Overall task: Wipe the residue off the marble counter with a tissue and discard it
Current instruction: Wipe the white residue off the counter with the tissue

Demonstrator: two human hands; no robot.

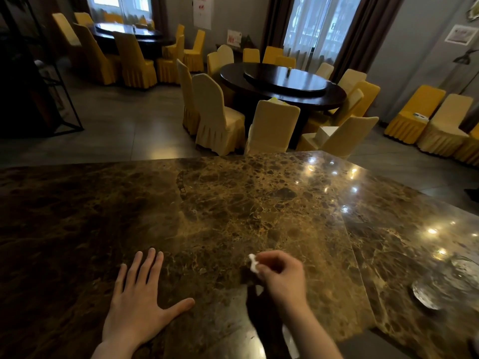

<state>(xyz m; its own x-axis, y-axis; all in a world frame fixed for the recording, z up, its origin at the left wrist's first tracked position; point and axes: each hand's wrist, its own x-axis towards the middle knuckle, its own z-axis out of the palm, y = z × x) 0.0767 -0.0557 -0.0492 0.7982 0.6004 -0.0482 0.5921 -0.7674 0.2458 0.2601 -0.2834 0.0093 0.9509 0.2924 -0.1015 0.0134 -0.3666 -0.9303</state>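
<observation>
The brown veined marble counter (pixel 220 203) fills the lower half of the head view. My left hand (pixel 140 299) lies flat on it at the near left, fingers spread, holding nothing. My right hand (pixel 282 275) hovers just over the counter near its front, fingers pinched on a small crumpled white tissue (pixel 252 263) that sticks out to the left of the fingertips. Whether the tissue touches the stone I cannot tell. No residue stands out against the marble pattern.
A clear glass dish (pixel 440 286) sits on the counter at the right. Beyond the far edge are round dark dining tables (pixel 285 84) ringed by yellow-covered chairs (pixel 217 117). A dark metal rack (pixel 39 86) stands at the left.
</observation>
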